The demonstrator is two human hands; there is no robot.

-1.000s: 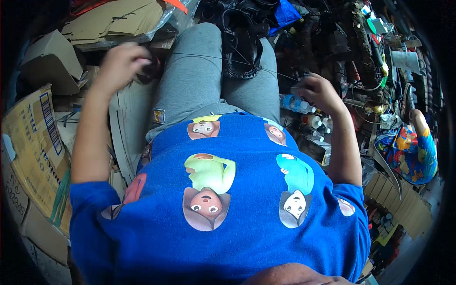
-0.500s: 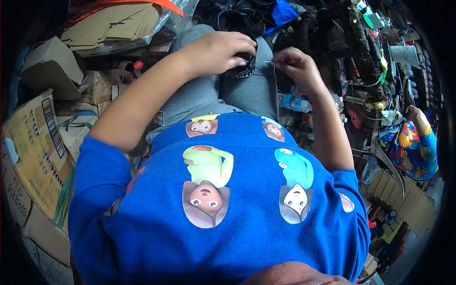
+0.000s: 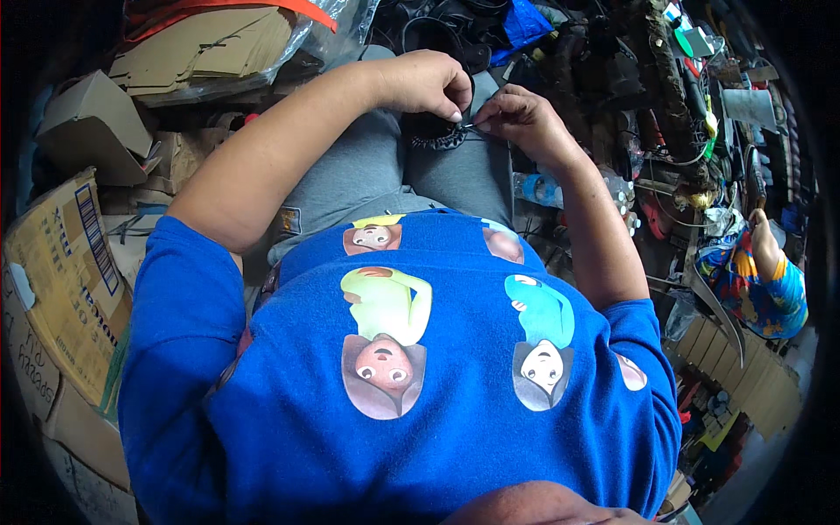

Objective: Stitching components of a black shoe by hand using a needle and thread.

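I look down over my blue printed shirt at my lap in grey trousers. My left hand (image 3: 424, 83) rests on a black ribbed round part (image 3: 433, 136) lying on my lap, with its fingers closed on the part's top edge. My right hand (image 3: 525, 118) sits just to the right, with thumb and forefinger pinched on a thin wire or pin (image 3: 472, 127) that meets the black part. The two hands almost touch. Most of the black part is hidden under my left hand.
Cardboard boxes (image 3: 74, 289) stack along my left, and flattened cardboard in clear plastic (image 3: 219, 44) lies ahead left. Black cables and machine parts (image 3: 630, 79) crowd the far right. A plastic bottle (image 3: 538, 188) lies by my right knee. A person in a colourful shirt (image 3: 761, 280) is at the right.
My left hand swung from the far left in to my lap. My right hand came in from the right, and both now meet at the black part.
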